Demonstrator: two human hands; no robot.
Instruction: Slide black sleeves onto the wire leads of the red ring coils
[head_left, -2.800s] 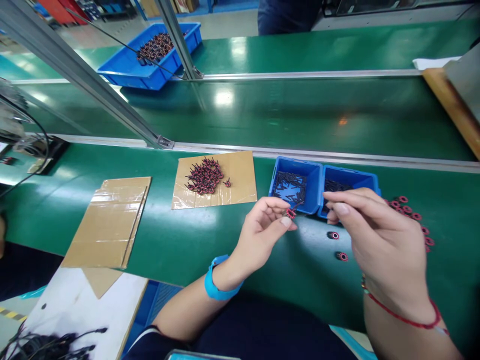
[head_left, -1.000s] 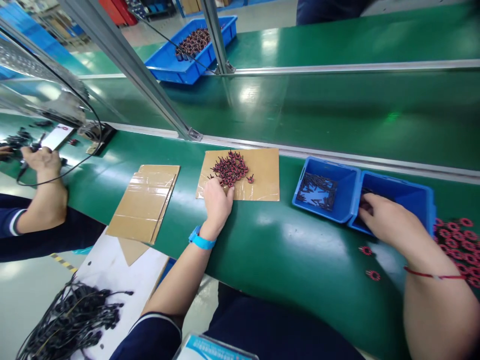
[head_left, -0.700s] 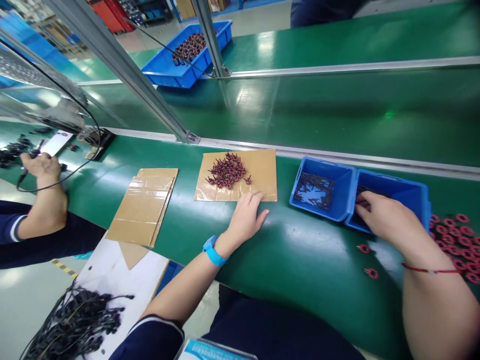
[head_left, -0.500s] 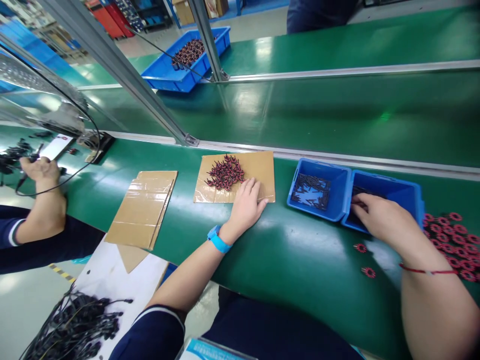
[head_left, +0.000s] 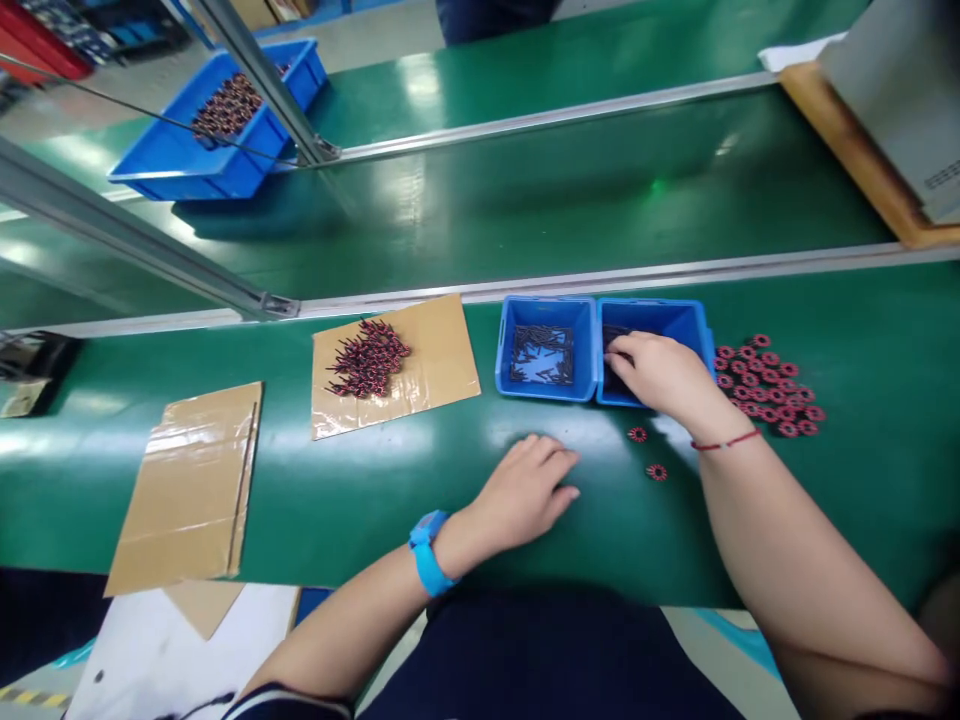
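Observation:
My left hand [head_left: 529, 492] is over the green table, fingers apart, holding nothing. My right hand [head_left: 656, 368] reaches into the right blue bin [head_left: 686, 318]; its fingers are pinched low among dark pieces, and what they grip is too small to name. The left blue bin [head_left: 508, 345] holds small black sleeves [head_left: 541, 352]. Two red ring coils lie in front of the bins, one [head_left: 637, 434] nearer them than the other [head_left: 657, 472]. More red rings [head_left: 772, 385] lie to the right. A cluster of red coils with black parts [head_left: 367, 360] rests on a cardboard sheet [head_left: 439, 350].
Stacked cardboard sheets [head_left: 187, 480] lie at the left. A metal post [head_left: 150, 235] slants down to the table's back rail. Beyond it stands a large blue tray [head_left: 165, 165] of parts. A wood-edged box [head_left: 847, 150] is at the back right.
My left hand has moved off the cardboard sheet, rightward and nearer to me. My right hand stays in the right bin. The view has shifted to the right.

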